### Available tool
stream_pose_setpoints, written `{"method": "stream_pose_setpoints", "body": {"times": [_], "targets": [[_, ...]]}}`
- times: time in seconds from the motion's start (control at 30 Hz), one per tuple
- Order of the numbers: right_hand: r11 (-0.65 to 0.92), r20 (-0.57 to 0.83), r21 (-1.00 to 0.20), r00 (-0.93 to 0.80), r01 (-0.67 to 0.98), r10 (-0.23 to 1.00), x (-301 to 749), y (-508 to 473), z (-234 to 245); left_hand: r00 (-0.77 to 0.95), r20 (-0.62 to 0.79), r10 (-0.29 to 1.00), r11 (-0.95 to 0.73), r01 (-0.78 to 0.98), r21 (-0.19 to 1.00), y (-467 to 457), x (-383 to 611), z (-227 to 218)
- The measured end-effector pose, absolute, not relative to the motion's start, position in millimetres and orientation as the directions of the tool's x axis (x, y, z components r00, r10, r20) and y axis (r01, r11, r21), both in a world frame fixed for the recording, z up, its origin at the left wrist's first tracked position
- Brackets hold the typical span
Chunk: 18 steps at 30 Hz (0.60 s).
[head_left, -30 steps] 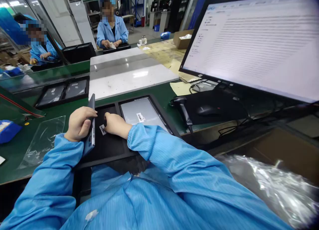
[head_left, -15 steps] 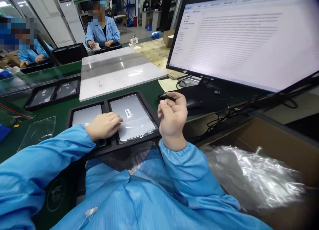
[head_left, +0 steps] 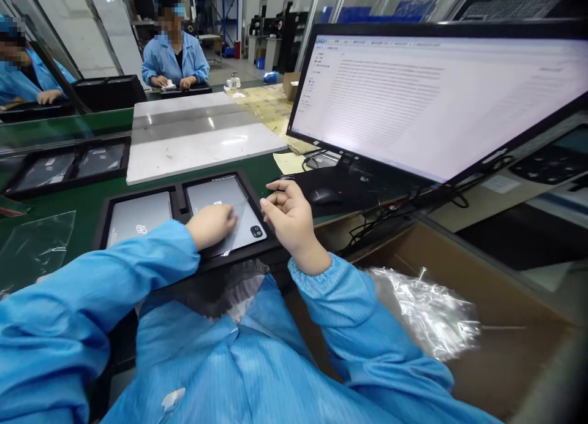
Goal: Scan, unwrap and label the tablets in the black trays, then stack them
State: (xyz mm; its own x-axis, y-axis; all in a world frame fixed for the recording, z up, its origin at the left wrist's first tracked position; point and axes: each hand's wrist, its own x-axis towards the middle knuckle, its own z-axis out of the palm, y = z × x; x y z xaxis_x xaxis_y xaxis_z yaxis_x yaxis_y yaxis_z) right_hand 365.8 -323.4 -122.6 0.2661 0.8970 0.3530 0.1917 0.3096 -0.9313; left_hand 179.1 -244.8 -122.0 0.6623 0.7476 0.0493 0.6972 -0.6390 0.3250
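Note:
A black two-slot tray (head_left: 179, 198) lies on the green bench in front of me, with a grey tablet in each slot. My left hand (head_left: 212, 225) rests on the right tablet (head_left: 232, 198), fingers curled down onto its back; what is under them is hidden. The left tablet (head_left: 138, 219) lies untouched beside my sleeve. My right hand (head_left: 289, 219) hovers just above the tray's right edge, fingers loosely bent and apart, with nothing visible in them.
A large lit monitor (head_left: 436, 99) stands at the right, with a mouse (head_left: 324, 195) on a black mat below it. A cardboard box with clear plastic bags (head_left: 427, 307) sits at lower right. Beyond are a white slab (head_left: 197, 142), another tray (head_left: 68, 166), and two seated people.
The tablet held on edge a second ago now lies flat in the left slot. My left hand moved onto the right tablet. My right hand rose, then sank toward the tray's right edge.

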Motion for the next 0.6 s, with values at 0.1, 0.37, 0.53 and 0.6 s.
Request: {"method": "stream_pose_setpoints", "body": {"times": [0.1,0.37,0.53,0.6], "targets": [[0.223,0.255,-0.957,0.168,0.187,0.952,369,-296,-128,0.504,0.059,0.861,-0.488,0.789,0.374,-245,140,-112],[-0.088,-0.103,-0.87,-0.005,0.485,0.995,344,-218,-146,0.279,0.044,0.959,-0.223,0.654,0.723,-265,88,-115],[-0.128,-0.155,-0.88,-0.02,0.458,0.988,331,-207,-150,0.31,0.011,0.951,-0.183,0.534,0.825,-274,91,-122],[-0.148,-0.171,-0.891,-0.015,0.43,0.985,330,-208,-150,0.279,-0.005,0.96,-0.102,0.367,0.925,-269,88,-117]]}}
